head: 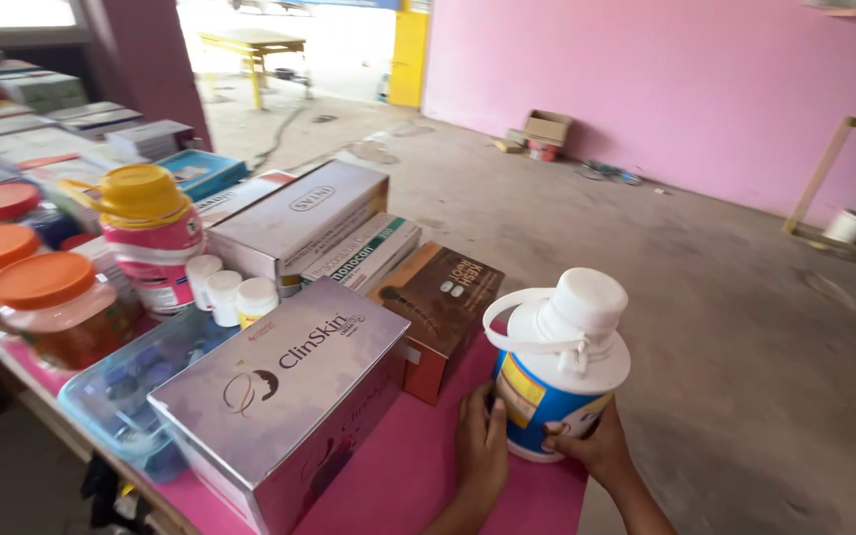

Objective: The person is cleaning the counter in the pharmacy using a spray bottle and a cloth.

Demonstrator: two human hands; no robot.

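A blue and yellow jar with a white handled lid [559, 362] stands on the pink table top [418, 466] near its right edge. My left hand [480, 451] grips the jar's left side and my right hand [596, 446] cups its lower right side. Just left of my hands lies a large lilac carton [284, 396]. Behind the jar sits a brown box [440, 302].
Grey and white-green boxes [299, 223], three small white bottles [225, 287], a pink jar with yellow lid [151, 238], orange-lidded jars [47, 307] and a blue tray [116, 396] crowd the table. Concrete floor [705, 297] lies to the right, with a cardboard box [547, 127] by the pink wall.
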